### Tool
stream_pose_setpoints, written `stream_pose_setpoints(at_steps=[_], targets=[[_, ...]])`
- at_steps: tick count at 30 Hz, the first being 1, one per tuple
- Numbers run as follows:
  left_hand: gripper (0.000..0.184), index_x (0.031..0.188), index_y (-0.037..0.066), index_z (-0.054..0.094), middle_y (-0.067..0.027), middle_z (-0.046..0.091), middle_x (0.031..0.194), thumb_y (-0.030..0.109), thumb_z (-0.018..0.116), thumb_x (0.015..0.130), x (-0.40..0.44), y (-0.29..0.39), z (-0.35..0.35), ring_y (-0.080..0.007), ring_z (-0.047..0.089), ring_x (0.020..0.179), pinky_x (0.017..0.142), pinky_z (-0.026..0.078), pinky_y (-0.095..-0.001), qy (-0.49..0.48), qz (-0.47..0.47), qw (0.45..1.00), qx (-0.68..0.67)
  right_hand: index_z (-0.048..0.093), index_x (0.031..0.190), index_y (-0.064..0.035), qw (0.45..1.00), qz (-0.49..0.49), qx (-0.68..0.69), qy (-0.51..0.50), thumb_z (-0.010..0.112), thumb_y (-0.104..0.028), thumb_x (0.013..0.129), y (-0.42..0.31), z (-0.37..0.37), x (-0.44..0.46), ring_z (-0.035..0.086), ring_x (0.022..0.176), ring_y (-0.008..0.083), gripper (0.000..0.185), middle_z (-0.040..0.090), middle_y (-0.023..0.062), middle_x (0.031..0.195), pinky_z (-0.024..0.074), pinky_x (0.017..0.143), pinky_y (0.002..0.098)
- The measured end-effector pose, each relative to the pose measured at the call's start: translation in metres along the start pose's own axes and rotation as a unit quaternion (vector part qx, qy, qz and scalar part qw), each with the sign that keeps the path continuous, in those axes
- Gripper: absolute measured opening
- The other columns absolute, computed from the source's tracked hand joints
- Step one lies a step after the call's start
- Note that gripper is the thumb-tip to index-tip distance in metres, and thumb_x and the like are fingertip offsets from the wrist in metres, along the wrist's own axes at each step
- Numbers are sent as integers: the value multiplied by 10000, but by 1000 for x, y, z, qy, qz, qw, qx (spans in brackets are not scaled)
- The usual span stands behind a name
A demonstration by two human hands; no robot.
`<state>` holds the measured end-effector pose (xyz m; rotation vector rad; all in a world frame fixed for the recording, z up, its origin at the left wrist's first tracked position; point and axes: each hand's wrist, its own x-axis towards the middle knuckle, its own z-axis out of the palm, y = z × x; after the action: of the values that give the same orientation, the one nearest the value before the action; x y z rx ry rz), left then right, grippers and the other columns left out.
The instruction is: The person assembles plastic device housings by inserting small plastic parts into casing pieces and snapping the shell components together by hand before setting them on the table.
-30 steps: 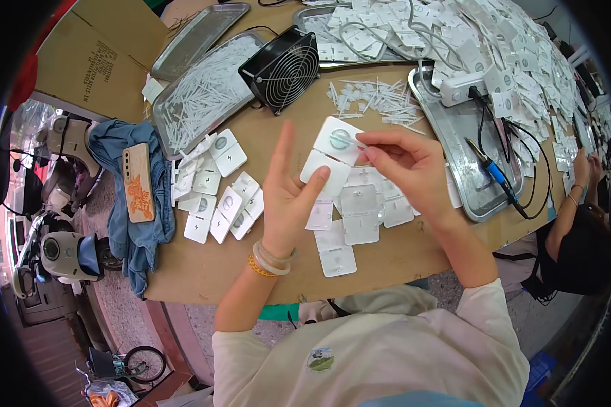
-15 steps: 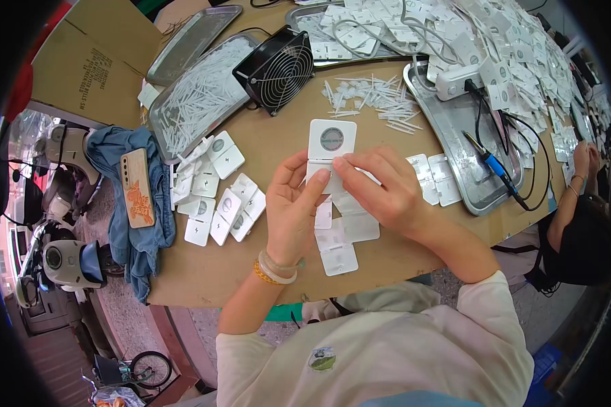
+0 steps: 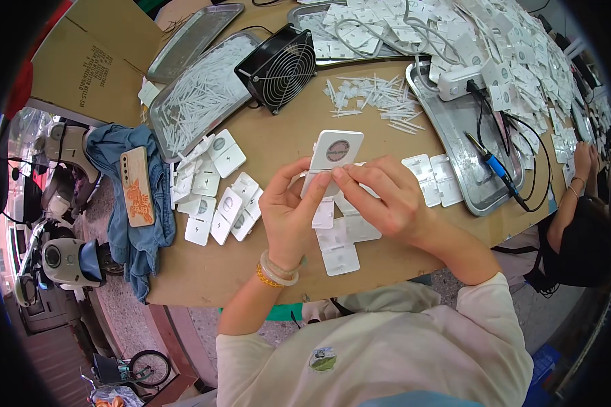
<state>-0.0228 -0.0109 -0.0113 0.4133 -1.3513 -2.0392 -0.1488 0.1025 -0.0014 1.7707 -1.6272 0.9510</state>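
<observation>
A white hinged plastic case (image 3: 334,146) with a round grey disc on its upper panel is held up above the table, its panels folded at an angle. My left hand (image 3: 283,220) grips its lower panel between thumb and fingers. With thumb and forefinger pinched at the hinge line, my right hand (image 3: 394,203) also holds the case; anything small between these fingertips is hidden. Below the hands lie several open white cases (image 3: 340,260), partly covered by them. Two more open cases (image 3: 433,182) rest beyond my right wrist. Folded cases (image 3: 228,207) are heaped to the left.
Thin white sticks (image 3: 373,95) lie loose ahead, and more fill a metal tray (image 3: 157,112). A black fan (image 3: 278,71) stands behind. On the right, a soldering iron (image 3: 495,166) lies across another tray (image 3: 465,180), near a power strip (image 3: 457,83). A co-worker's hand (image 3: 582,159) is far right.
The case has tilted, its upper panel leaning back and to the right, and has dropped slightly. Both hands have shifted a little with it and still grip it.
</observation>
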Motion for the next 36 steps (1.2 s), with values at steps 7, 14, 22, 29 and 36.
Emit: stream_pose_setpoints(at_steps=[7,14,22,29,36], targets=[[280,1141,-60,589,-104,638,1068,-30,660,872,2,-2,-5,-155,630,973,832,522,-274,-7,30,997,70,668,1016,37,998,33,46,-12,675,-40,672,2,-4,0,566,705,191,353,610,63,884,452,571,290],[235,1163,-22,548,-103,623,1094,78,578,952,5,4,4,-151,621,972,821,546,-307,20,-38,997,-66,643,1093,0,896,347,254,108,693,-46,816,-9,0,13,602,762,155,285,635,64,908,489,629,277],[266,1187,-35,564,-104,638,1072,125,557,974,3,0,3,-148,623,967,831,552,-318,39,-32,999,4,619,1137,28,664,507,549,-25,662,-104,891,4,-1,7,650,906,134,283,679,91,1011,536,794,278],[264,1190,-47,573,-115,654,1049,91,549,967,7,0,1,-157,643,937,801,565,-304,52,-47,997,-10,648,1144,10,601,558,572,-39,652,-98,902,1,3,5,618,895,100,265,684,61,1034,492,803,250],[263,1187,-38,568,-135,653,1068,61,547,945,6,0,-3,-210,665,955,830,579,-367,49,-78,994,-52,665,1137,24,629,540,559,11,638,-87,900,-8,5,4,646,911,126,263,697,68,962,528,794,275]])
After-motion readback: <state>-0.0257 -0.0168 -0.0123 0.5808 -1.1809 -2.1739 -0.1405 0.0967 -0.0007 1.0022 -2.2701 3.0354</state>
